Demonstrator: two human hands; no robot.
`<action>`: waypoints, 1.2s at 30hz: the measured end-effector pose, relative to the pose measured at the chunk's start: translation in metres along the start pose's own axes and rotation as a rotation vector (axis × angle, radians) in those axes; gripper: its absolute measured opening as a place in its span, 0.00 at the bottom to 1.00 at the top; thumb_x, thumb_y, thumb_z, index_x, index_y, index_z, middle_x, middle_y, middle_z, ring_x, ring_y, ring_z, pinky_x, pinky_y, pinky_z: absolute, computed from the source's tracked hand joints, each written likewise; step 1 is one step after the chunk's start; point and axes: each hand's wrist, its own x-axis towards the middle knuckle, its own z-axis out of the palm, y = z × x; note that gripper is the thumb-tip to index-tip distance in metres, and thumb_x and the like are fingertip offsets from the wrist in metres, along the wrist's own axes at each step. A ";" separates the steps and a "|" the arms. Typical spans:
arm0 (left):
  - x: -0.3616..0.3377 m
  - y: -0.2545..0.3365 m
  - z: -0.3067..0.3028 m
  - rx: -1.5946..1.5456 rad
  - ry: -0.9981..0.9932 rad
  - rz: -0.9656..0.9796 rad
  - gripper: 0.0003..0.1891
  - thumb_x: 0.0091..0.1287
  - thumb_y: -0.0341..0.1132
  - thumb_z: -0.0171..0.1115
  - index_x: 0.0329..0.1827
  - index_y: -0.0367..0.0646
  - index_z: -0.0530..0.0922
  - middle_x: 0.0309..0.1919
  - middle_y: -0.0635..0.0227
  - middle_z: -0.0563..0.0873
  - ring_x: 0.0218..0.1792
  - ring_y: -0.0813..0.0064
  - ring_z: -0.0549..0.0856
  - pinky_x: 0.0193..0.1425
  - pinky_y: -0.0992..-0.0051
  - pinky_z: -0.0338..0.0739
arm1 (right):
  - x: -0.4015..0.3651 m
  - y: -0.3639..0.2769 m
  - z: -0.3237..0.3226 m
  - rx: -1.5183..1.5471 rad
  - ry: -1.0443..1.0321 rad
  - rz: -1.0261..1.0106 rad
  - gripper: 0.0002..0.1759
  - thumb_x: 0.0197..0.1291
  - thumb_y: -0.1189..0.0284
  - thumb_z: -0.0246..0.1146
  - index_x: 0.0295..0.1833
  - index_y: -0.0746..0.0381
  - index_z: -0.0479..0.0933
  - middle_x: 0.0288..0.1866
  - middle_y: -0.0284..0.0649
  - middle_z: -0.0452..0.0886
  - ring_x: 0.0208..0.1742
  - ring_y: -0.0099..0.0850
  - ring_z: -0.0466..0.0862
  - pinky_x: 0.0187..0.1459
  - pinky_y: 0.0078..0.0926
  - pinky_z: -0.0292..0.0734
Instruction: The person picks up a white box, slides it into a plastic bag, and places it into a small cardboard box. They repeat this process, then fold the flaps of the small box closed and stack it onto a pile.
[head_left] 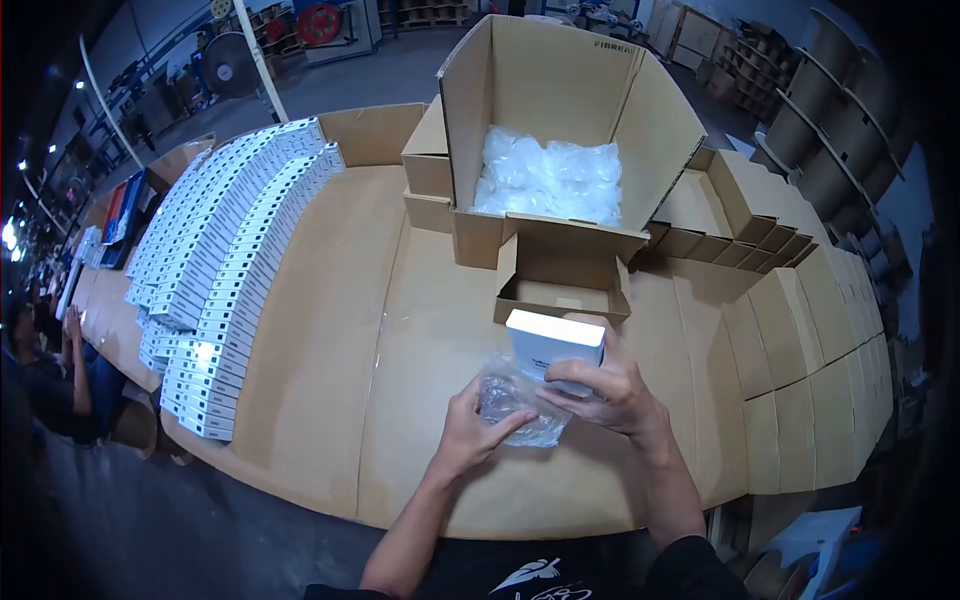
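My left hand is closed on a clear plastic bag, thumb across its front; what the bag holds is hard to make out. In my right hand is a small white box, tilted, with fine print on its side. The box is just above the bag, and my right fingertips come close to the bag's edge. Beyond both hands stands an open brown cardboard box with its flaps up. Nothing but its inner walls and bottom shows from here.
Behind it a large open carton holds clear plastic bags. Long stacks of white boxes line the left of the cardboard-covered table. Brown cartons are stacked at right. Another person sits at far left.
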 end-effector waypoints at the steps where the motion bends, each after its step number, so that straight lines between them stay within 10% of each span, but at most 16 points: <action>1: 0.001 -0.003 -0.001 0.024 -0.004 0.020 0.23 0.61 0.29 0.81 0.57 0.34 0.82 0.44 0.64 0.91 0.45 0.79 0.88 0.53 0.74 0.84 | 0.002 0.000 0.000 0.020 0.005 0.009 0.22 0.42 0.76 0.83 0.45 0.57 0.84 0.60 0.55 0.77 0.63 0.49 0.82 0.54 0.41 0.83; 10: 0.003 -0.009 -0.002 0.162 -0.036 0.066 0.26 0.60 0.32 0.82 0.59 0.33 0.82 0.44 0.58 0.92 0.46 0.74 0.90 0.54 0.71 0.84 | 0.003 0.007 -0.014 0.330 -0.042 0.241 0.15 0.52 0.78 0.77 0.48 0.59 0.88 0.51 0.46 0.81 0.55 0.41 0.82 0.56 0.35 0.79; 15: 0.004 0.003 0.004 0.154 -0.042 0.023 0.26 0.60 0.32 0.82 0.60 0.31 0.82 0.47 0.57 0.92 0.48 0.73 0.90 0.55 0.70 0.84 | 0.005 0.000 -0.007 0.655 0.021 0.350 0.31 0.77 0.53 0.47 0.60 0.67 0.83 0.58 0.53 0.75 0.62 0.42 0.78 0.68 0.39 0.70; 30: 0.003 -0.004 0.003 0.068 -0.061 -0.057 0.27 0.62 0.31 0.81 0.61 0.30 0.80 0.50 0.58 0.90 0.51 0.73 0.88 0.58 0.71 0.83 | -0.011 0.004 0.021 0.790 0.193 0.422 0.33 0.65 0.87 0.57 0.77 0.64 0.68 0.64 0.45 0.74 0.67 0.36 0.76 0.72 0.31 0.69; 36: -0.001 -0.003 0.003 0.014 -0.051 -0.030 0.26 0.68 0.32 0.76 0.65 0.31 0.77 0.55 0.58 0.88 0.55 0.72 0.87 0.62 0.70 0.81 | -0.018 -0.001 0.023 0.827 0.305 0.569 0.21 0.68 0.83 0.66 0.64 0.66 0.71 0.53 0.41 0.78 0.54 0.23 0.81 0.58 0.26 0.81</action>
